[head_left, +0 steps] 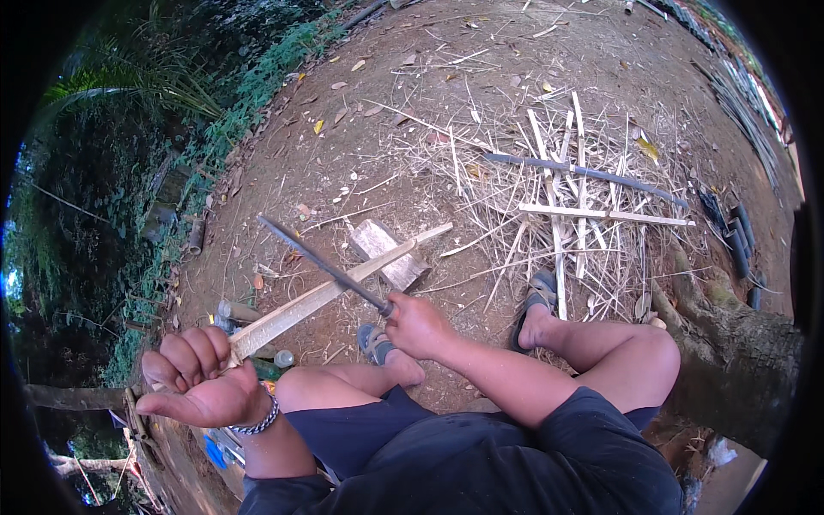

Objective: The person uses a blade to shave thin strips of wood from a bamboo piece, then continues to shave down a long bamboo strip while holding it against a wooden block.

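Note:
My left hand (204,378) is closed round the lower end of a long pale split-bamboo strip (296,316), its thumb stretched out to the left. The strip slants up and away to the right, its far part lying across a wooden block (375,240) on the ground. In my right hand (419,328) is a long dark-bladed machete (309,254), gripped by its handle, which the fingers hide. Its blade points up to the left and crosses over the strip; whether the two touch I cannot tell.
Shavings and pale bamboo strips (608,214) lie heaped on the right, with a second long blade (592,173) across them. A tree trunk with roots (730,369) stands at the right, near dark tubes (740,240). Jars (239,311) sit beyond my left hand; green plants (232,129) border the left.

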Tool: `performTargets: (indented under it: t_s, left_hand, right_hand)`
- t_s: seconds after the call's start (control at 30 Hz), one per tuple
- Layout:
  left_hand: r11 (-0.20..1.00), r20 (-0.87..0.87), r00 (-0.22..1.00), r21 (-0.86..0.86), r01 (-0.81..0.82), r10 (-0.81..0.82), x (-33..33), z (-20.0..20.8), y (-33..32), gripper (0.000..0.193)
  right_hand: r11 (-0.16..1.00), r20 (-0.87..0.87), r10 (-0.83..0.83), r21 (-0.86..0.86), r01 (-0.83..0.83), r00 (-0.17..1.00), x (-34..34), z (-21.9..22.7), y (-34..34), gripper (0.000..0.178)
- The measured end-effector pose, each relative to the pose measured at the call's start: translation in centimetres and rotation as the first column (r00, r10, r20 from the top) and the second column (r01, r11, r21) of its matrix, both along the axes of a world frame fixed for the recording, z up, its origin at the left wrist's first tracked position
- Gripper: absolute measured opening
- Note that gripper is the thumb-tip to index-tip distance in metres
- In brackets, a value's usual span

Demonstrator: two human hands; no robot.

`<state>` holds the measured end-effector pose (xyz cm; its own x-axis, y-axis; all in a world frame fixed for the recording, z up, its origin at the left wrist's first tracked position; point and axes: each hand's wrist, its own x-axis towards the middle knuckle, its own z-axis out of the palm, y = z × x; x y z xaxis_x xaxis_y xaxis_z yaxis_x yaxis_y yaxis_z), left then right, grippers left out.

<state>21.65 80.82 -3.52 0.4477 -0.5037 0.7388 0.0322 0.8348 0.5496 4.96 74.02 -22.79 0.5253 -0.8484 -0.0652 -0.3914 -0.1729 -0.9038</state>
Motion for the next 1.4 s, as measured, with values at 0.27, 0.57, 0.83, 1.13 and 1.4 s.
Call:
performTargets:
  t_s: [0.27,0.57,0.83,1.13,1.4]
  left_hand:
    - [0.999,0.011,0.999,-0.029,-0.039,0.04,-1.2,-0.9,1.6,0.056]
    - [0.998,-0.003,0.999,-0.037,-0.05,0.05,-2.1,-0.8,1.9,0.057]
    - [0.991,0.0,0.991,0.001,-0.134,0.134,-1.2,-0.1,1.0,0.055]
    - [0.989,0.012,0.99,0.025,-0.143,0.143,-1.4,0.6,-0.4,0.052]
    - [0.998,0.067,0.996,0.032,-0.056,0.054,1.6,1.1,-2.5,0.051]
  right_hand:
    - [0.999,-0.049,0.031,0.009,-0.03,0.998,-0.9,0.5,1.3,0.034]
    - [0.997,-0.057,0.077,0.009,-0.077,0.995,-1.8,0.4,1.1,0.032]
    - [0.99,-0.216,0.012,0.143,0.02,0.976,-2.7,-3.7,-2.8,0.026]
    - [0.948,-0.393,-0.129,0.222,0.23,0.91,-4.5,-14.6,-7.1,0.026]
    - [0.956,-0.326,-0.015,0.273,0.109,0.945,-3.9,-18.1,-11.6,0.027]
